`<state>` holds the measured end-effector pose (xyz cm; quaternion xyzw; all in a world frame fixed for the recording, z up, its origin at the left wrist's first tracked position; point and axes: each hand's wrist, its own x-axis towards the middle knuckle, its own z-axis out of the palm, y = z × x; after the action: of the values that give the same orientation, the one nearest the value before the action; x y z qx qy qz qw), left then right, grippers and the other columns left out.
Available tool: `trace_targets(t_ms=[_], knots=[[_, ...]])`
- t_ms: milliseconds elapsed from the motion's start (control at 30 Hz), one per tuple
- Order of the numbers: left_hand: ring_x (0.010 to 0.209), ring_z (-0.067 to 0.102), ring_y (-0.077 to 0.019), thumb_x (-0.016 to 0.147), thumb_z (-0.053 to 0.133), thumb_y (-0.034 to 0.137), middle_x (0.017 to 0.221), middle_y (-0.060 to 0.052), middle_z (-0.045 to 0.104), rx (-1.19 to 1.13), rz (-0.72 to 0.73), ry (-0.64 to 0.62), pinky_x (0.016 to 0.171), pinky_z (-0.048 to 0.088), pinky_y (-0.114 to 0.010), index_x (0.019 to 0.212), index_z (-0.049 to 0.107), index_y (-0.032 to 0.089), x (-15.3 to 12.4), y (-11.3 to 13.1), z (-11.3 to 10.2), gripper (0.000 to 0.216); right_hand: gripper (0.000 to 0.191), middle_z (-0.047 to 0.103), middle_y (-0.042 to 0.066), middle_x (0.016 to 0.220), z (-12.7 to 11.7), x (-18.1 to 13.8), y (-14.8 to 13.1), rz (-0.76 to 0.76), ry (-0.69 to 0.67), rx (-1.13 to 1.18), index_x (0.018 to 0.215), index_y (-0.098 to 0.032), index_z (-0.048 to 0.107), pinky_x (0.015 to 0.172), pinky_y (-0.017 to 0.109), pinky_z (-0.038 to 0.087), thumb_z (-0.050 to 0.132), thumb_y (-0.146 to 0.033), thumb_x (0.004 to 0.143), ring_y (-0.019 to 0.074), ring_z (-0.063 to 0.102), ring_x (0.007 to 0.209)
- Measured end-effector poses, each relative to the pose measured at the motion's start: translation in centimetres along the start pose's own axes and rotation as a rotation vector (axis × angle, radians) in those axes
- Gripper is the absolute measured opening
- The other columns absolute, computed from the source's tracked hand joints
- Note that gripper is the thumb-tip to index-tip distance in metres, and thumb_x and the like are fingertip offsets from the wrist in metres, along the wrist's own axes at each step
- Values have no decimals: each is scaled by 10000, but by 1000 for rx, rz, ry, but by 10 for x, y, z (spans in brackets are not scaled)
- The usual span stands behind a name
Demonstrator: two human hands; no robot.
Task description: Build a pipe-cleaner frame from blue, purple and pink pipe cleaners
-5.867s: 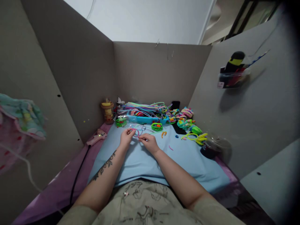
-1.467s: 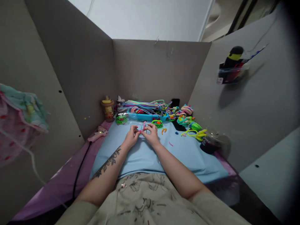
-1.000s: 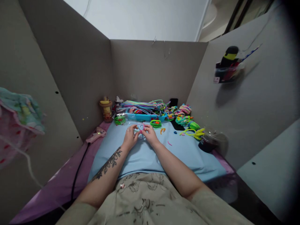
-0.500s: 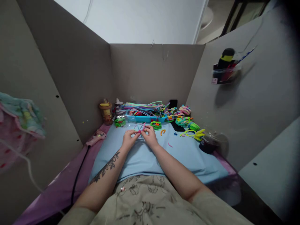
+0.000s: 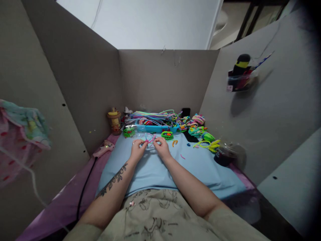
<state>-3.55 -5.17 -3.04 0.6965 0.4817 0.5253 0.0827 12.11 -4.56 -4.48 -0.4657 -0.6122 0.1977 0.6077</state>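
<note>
My left hand (image 5: 136, 149) and my right hand (image 5: 161, 146) rest close together on the light blue cloth (image 5: 163, 167). Both pinch a pink pipe cleaner piece (image 5: 150, 139) held between them, with a pale blue strand alongside. Fingers of both hands are curled closed around it. A blue tray of long coloured pipe cleaners (image 5: 156, 122) lies just beyond my hands.
Green fuzzy pieces (image 5: 167, 135) and more coloured pipe cleaner shapes (image 5: 200, 129) lie at the back right. A yellow-lidded jar (image 5: 114, 120) stands back left, a pink glue gun (image 5: 102, 150) with a black cord at the left, a dark bowl (image 5: 223, 155) at the right. Grey partition walls surround.
Over the frames my hands came together from slightly apart and keep working the pink piece in place; the view shifted a little.
</note>
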Motion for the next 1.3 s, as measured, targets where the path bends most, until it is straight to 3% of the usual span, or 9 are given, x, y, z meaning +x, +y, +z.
trace_targets(t_ms=[200,567,900,1067,1167,1300], knots=[[745,545,-183,800,552,362,623,-3,593,-17,32,-51,782,409,-323,585,574,204,0,5,-2,267,279,570,58,895,-16,10,0,-59,105,-88,997,-189,623,776,347,445,501,-196,746,196,528,786],[679,532,-156,793,552,336,602,13,554,-40,69,-147,783,410,-307,571,539,195,0,8,0,263,127,570,38,735,-17,17,14,-108,-31,-176,696,-189,643,686,320,454,519,-183,721,187,539,701],[705,545,-174,774,572,312,622,0,582,-32,30,-124,769,411,-318,592,573,195,-1,4,1,216,114,596,34,769,-16,14,7,-159,-44,-170,754,-198,603,671,300,451,491,-185,733,179,539,697],[717,560,-175,751,603,305,630,1,599,-58,25,-135,773,423,-318,589,590,198,-2,4,0,195,167,599,29,767,-18,14,7,-144,16,-178,858,-198,593,678,309,451,466,-183,751,185,546,703],[734,580,-180,743,619,312,644,-1,618,-79,7,-133,771,435,-317,591,591,196,-3,2,1,193,155,598,26,753,-19,14,5,-161,1,-182,783,-205,604,671,300,447,465,-161,731,183,545,700],[779,619,-182,765,599,313,761,-24,661,-108,-59,-67,742,467,-311,768,613,188,-4,-4,4,126,146,589,31,737,-21,14,2,-173,5,-188,732,-205,607,662,300,441,467,-166,731,187,540,698]])
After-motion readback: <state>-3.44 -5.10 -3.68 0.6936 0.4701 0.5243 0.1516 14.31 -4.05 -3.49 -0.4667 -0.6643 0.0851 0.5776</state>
